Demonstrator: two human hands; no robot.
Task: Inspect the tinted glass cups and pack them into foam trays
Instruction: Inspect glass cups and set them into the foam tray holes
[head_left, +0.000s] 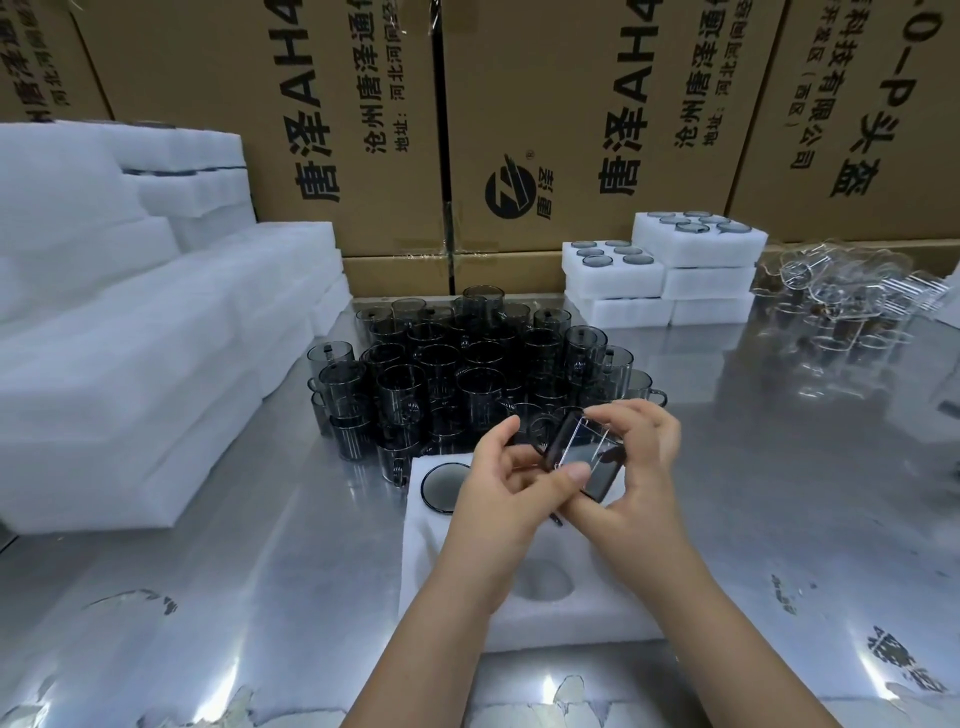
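Left of the white moulded foam tray (431, 566) on the steel table (249, 597), blank white foam blocks (130, 364) are piled high, so much packing seems left. Just behind the tray stands a dense cluster of smoky grey handled glass cups (467, 374), not yet packed. One seated cup (441, 488) fills the tray's far-left pocket, and a nearer pocket shows empty. Above the tray, the left hand (498, 499) and right hand (639, 478) both clamp their fingers on one tilted dark-tinted cup (582, 460). It looks glossy and translucent, and is apparently under inspection. Behind and right of the tray, filled foam trays (660, 270) stand stacked, so some are done.
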